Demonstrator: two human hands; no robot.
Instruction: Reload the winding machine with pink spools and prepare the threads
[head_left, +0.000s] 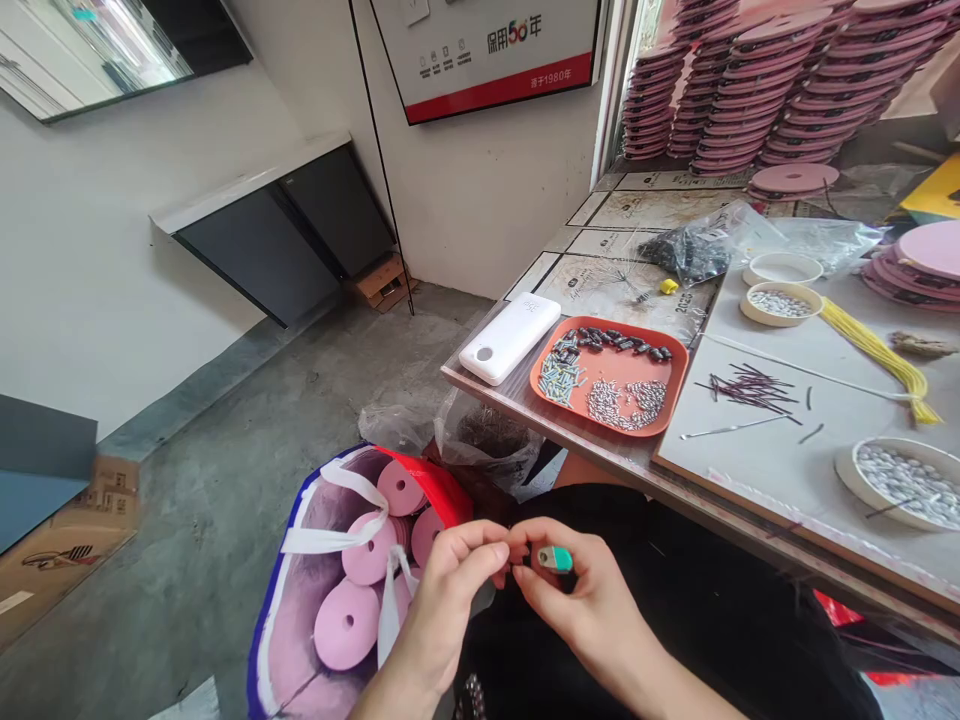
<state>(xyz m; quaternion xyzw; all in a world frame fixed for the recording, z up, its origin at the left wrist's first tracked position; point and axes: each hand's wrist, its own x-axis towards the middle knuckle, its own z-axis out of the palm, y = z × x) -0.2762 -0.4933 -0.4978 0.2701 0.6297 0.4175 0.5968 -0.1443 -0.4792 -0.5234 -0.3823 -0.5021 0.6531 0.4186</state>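
Note:
My left hand (469, 570) and my right hand (577, 590) meet fingertip to fingertip above my dark-clothed lap. Both are closed in a pinch; whatever lies between the fingertips is too small and hidden to name. Tucked in the curled fingers of my right hand is a small tool (555, 559) with a metal part and a green end. Below and left of my hands stands an open bag (281, 620) with white handles. Several pink spools (347, 624) lie inside it.
An orange tray (664, 425) of small metal and black parts sits at the table's edge beside a white power bank (510, 338). Right of it are dark strips (750, 388), yellow cord (874, 345) and a bowl of beads (907, 485). Pink discs (757, 95) stand stacked behind.

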